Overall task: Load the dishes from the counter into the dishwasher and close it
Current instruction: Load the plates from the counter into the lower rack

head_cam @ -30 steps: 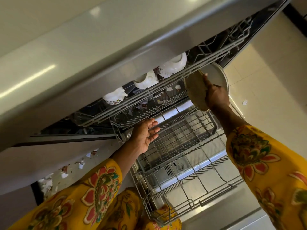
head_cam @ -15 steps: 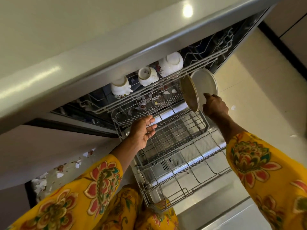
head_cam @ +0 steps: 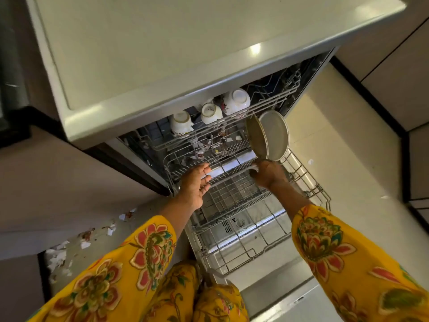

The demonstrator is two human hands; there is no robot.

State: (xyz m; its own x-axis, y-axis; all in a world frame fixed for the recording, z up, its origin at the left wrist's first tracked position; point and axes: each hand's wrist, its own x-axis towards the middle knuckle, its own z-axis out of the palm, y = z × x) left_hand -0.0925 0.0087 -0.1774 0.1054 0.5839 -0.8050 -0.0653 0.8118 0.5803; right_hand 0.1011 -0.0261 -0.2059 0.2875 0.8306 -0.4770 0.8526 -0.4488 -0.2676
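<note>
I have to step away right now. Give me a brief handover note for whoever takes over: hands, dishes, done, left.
Left hand: open, fingers on the middle rack's front rail.
Right hand: on the same rail, just below the plates; grip not clear.
Two plates stand on edge at the lower rack's far right.
Three cups sit upside down in the upper rack.
Done: cups and plates loaded.
Left: no dishes visible on the counter; push the racks in and close the door.

text: small mark on middle cup [head_cam: 210, 112] base | illegible
</note>
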